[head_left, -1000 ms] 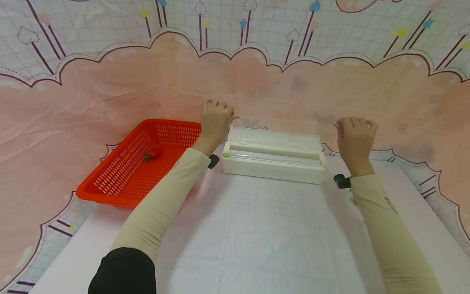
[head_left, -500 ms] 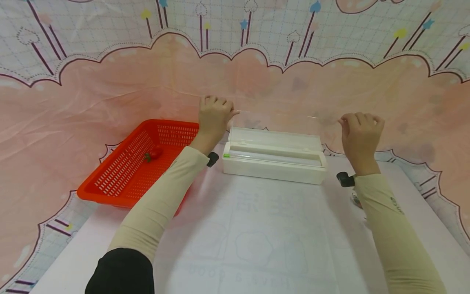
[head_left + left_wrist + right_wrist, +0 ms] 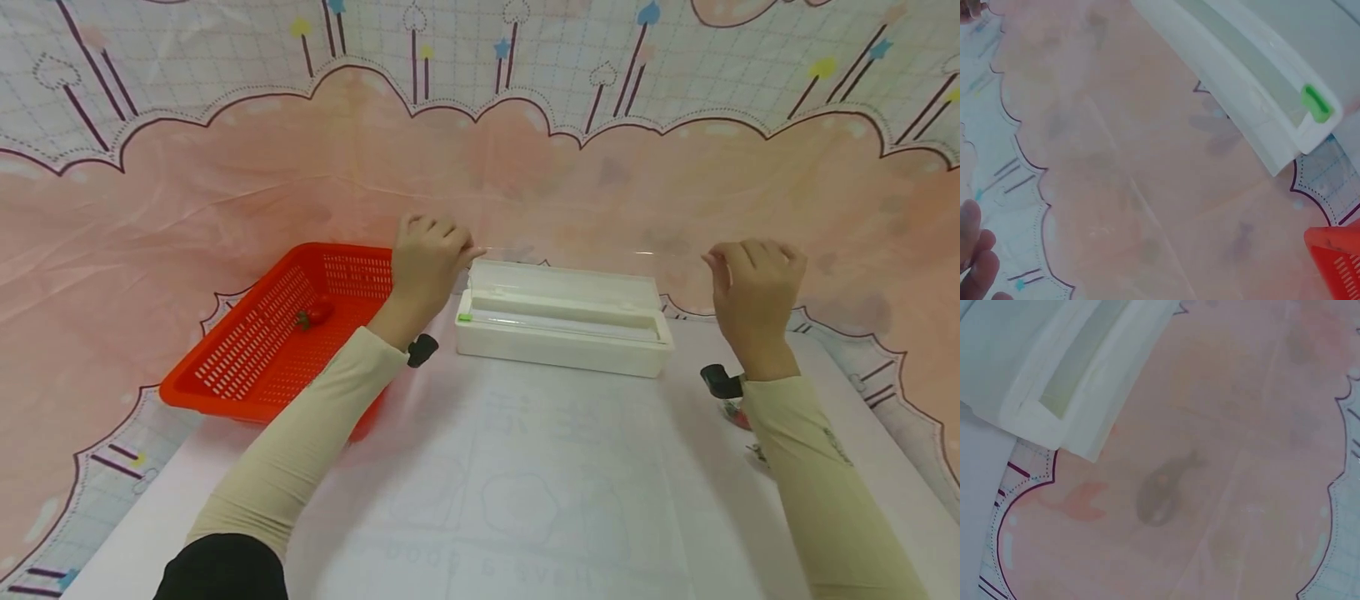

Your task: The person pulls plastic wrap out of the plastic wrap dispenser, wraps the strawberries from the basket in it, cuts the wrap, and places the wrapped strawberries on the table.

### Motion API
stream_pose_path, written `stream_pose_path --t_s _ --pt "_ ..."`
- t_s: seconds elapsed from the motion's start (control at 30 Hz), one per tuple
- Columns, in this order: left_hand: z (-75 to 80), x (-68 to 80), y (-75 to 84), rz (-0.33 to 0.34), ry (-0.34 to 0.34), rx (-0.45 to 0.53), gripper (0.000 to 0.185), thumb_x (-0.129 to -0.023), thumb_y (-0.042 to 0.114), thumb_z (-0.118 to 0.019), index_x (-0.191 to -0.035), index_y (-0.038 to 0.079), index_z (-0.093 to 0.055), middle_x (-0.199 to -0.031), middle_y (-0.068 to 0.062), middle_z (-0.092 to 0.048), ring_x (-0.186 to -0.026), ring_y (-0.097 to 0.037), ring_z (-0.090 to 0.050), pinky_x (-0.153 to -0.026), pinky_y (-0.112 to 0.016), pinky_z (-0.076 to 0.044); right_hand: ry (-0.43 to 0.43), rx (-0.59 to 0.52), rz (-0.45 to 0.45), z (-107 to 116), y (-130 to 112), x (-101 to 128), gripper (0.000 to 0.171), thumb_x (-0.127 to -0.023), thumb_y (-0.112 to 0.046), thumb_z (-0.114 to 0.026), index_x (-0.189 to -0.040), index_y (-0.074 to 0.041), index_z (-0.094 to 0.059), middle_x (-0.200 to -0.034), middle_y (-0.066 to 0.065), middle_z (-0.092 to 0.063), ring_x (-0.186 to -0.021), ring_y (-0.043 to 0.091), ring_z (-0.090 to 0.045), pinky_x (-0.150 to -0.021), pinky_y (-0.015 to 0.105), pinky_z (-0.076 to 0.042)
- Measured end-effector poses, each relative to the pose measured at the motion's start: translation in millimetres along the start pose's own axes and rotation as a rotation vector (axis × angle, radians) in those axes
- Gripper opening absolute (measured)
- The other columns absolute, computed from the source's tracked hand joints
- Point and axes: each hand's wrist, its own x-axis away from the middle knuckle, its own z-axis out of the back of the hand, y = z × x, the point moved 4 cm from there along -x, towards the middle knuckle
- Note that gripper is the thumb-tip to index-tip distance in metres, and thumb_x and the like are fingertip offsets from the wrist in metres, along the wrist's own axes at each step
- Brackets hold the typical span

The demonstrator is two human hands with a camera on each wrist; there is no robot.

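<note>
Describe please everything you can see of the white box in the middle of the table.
The white box is long, low and looks like plastic. It lies flat on the table, to the right of the red basket. Its lid stands open toward the back, and a roll lies along the inside. A small green tab sits at its left end. A thin clear film rises from it between the left hand and the right hand. Neither hand touches the box.
</note>
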Motion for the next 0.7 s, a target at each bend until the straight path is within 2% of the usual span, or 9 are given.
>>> stream_pose_path --t_s 0.2,0.33,0.43,0.53,0.63,0.7 --pt "16.1 16.0 7.4 -0.057 0.017 0.049 0.020 -0.081 0.031 -0.072 -0.075 0.012 -0.068 -0.077 -0.004 -0.070 -0.080 -0.023 -0.062 -0.087 -0.040 -0.043 -0.005 -0.044 0.028 16.4 -3.4 7.0 0.028 -0.093 -0.020 -0.056 -0.085 0.006 -0.061 -0.078 0.024 -0.062 -0.079 0.040 -0.054 -0.087 0.056 -0.034" --pt "26.2 27.3 12.1 -0.131 0.032 0.056 0.019 -0.080 0.029 -0.073 -0.076 0.012 -0.068 -0.075 -0.004 -0.070 -0.078 -0.022 -0.062 -0.085 -0.040 -0.044 0.056 -0.132 0.075 26.4 -6.9 15.1 0.022 -0.090 -0.013 -0.062 -0.080 0.007 -0.063 -0.073 0.023 -0.061 -0.073 0.040 -0.053 -0.083 0.055 -0.034" --pt "32.2 39.4 15.1 -0.283 0.049 0.097 0.016 -0.080 0.024 -0.074 -0.075 0.010 -0.068 -0.073 -0.004 -0.068 -0.075 -0.022 -0.061 -0.085 -0.040 -0.045 0.099 -0.218 0.167 35.5 -10.8 25.0 0.029 -0.091 -0.016 -0.060 -0.074 0.007 -0.063 -0.068 0.022 -0.060 -0.066 0.039 -0.051 -0.084 0.053 -0.036" --pt "39.1 56.7 18.8 -0.495 0.048 0.144 0.018 -0.075 0.021 -0.078 -0.072 0.008 -0.065 -0.070 -0.003 -0.065 -0.072 -0.021 -0.061 -0.084 -0.039 -0.048 0.098 -0.300 0.306 46.8 -17.1 37.2 0.040 -0.095 -0.023 -0.054 -0.069 0.007 -0.061 -0.063 0.020 -0.058 -0.059 0.036 -0.049 -0.096 0.039 -0.040" --pt "44.4 76.5 22.8 -0.675 0.021 0.157 0.024 -0.070 0.022 -0.082 -0.072 0.009 -0.063 -0.070 -0.001 -0.064 -0.072 -0.018 -0.060 -0.083 -0.035 -0.050 0.061 -0.371 0.468 58.9 -25.5 50.6 0.045 -0.096 -0.025 -0.051 -0.063 0.005 -0.059 -0.057 0.017 -0.056 -0.053 0.031 -0.049 -0.103 0.026 -0.036" --pt "45.0 89.4 25.9 -0.755 -0.015 0.131 0.026 -0.070 0.025 -0.082 -0.073 0.010 -0.062 -0.072 0.001 -0.064 -0.074 -0.016 -0.060 -0.083 -0.033 -0.051 0.025 -0.421 0.568 64.3 -31.6 60.1 0.045 -0.096 -0.023 -0.050 -0.060 0.003 -0.058 -0.055 0.013 -0.055 -0.051 0.028 -0.048 -0.094 0.028 -0.041"
